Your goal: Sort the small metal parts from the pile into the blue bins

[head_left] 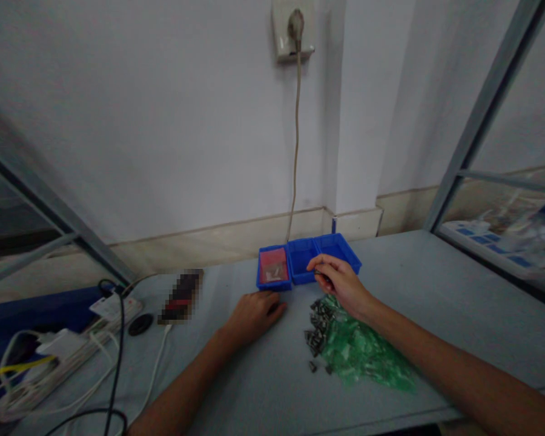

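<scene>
My right hand (338, 281) is raised over the front of the blue bins, thumb and fingers pinched on a small dark metal part (318, 272), mostly hidden by the fingers. Below it, a pile of small metal parts (320, 324) spills from the mouth of a crumpled green plastic bag (367, 354). On the table, my left hand (254, 312) lies palm down, thumb apart from the fingers, close to the front of the left blue bin (274, 287). In that bin are a pink sheet (274, 258) and a small clear packet (273, 274).
Two blue bins (302, 280) stand joined beside the left one, near the wall. A phone (180, 297) with a white cable, a black round disc (140, 324) and a power strip (57, 363) with tangled cords occupy the left side. Grey metal frames (488, 103) flank the table (454, 290).
</scene>
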The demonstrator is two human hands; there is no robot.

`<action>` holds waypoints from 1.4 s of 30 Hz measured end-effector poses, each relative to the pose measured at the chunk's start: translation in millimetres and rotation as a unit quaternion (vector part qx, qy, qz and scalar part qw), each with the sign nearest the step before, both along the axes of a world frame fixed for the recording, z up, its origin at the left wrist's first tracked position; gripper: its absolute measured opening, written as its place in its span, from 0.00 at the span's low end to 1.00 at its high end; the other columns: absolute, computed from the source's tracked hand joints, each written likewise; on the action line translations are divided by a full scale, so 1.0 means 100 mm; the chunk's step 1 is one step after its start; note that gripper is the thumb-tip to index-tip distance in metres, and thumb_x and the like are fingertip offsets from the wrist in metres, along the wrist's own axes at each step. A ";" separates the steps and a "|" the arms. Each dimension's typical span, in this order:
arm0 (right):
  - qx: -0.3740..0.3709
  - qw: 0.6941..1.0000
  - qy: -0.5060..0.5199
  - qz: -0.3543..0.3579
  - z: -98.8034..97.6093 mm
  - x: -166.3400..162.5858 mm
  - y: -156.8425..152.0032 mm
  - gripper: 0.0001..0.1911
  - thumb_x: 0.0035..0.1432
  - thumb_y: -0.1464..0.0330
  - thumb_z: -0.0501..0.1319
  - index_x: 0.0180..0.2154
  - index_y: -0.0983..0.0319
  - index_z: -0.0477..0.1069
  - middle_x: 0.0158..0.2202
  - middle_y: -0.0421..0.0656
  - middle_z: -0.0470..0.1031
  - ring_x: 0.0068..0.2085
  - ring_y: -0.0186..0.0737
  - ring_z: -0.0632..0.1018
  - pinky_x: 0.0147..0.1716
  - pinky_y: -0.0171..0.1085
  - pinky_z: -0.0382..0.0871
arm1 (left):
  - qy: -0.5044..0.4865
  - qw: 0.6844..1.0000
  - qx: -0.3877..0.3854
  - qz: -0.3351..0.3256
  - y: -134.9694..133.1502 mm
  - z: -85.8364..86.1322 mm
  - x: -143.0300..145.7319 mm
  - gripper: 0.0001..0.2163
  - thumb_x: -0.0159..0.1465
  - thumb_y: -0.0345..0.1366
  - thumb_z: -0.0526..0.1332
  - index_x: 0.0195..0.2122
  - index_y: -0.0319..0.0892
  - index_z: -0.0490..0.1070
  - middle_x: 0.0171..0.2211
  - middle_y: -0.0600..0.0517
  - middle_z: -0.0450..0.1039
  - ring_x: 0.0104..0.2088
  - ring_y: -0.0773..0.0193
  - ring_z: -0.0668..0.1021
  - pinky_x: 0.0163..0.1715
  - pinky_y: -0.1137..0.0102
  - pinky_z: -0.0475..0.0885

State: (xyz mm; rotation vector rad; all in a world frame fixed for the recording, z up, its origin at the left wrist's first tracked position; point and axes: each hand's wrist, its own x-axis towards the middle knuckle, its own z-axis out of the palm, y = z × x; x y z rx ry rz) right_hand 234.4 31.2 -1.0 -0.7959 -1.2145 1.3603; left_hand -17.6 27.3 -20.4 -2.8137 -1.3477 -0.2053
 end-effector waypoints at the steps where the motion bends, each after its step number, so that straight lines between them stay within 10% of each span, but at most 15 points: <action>1: -0.003 1.000 0.005 0.002 0.00 0.00 0.00 0.08 0.62 0.64 0.60 0.37 0.62 0.76 0.19 0.33 0.61 0.19 0.28 0.58 0.18 0.31 0.45 | 0.000 1.000 -0.001 0.000 0.00 0.00 0.00 0.14 0.74 0.44 0.53 0.34 0.44 0.71 0.34 0.51 0.77 0.33 0.61 0.77 0.31 0.70 0.63; 42: 0.005 0.998 0.039 -0.055 0.15 0.08 0.03 0.06 0.57 0.64 0.65 0.34 0.61 0.74 0.20 0.35 0.64 0.18 0.28 0.56 0.17 0.33 0.44 | -0.002 1.000 -0.001 -0.001 -0.01 -0.01 -0.01 0.15 0.75 0.44 0.51 0.36 0.44 0.72 0.36 0.50 0.78 0.35 0.60 0.78 0.33 0.70 0.66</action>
